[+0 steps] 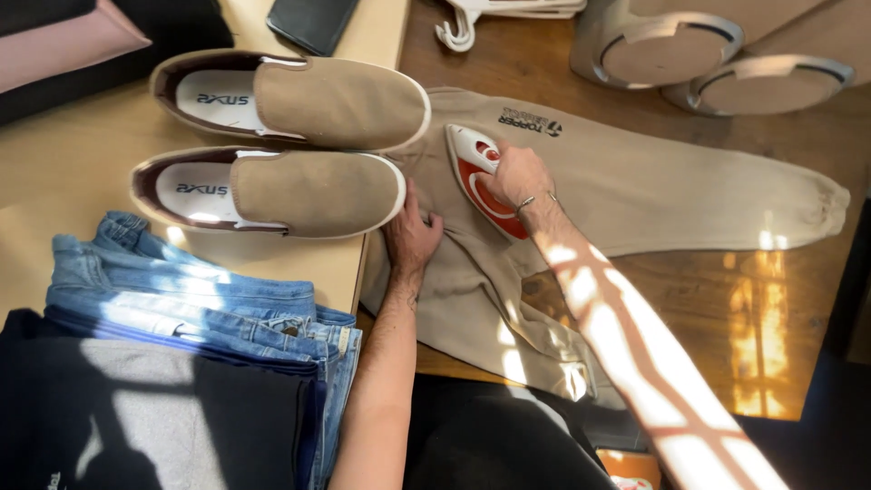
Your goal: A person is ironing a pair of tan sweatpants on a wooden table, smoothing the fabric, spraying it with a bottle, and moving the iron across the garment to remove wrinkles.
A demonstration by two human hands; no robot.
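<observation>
Far to the left of my left hand I see a stack of folded clothes: a dark garment (154, 408) lying on top of folded blue jeans (195, 295). Above them, just left of that hand, a pair of tan slip-on shoes (299, 145) lies on its side on a pale board (54, 172), toes pointing toward my hands. The nearer shoe's toe sits just beside my thumb. Beyond the shoes, up and away from the hand, a dark flat phone (313, 20) rests on the same board.

My left hand (413, 234) lies flat with fingers spread apart, pressed palm-down on the beige sweatpants (635, 186), gripping nothing. The sweatpants are spread across the wooden table (689, 299), running from under my left hand out to the right, with one cuffed leg end far right of both hands and the other leg trailing down toward me.

Just right of the left hand, my right hand (515, 174) is wrapped tight around the handle of a red and white iron (476, 177), whose soleplate sits on the sweatpants with the tip pointing away from me. A thin bracelet shows at that wrist.

Up and right of the right hand, two round beige bases (717, 59) stand on the table, and white hangers (494, 14) lie at the top edge.
</observation>
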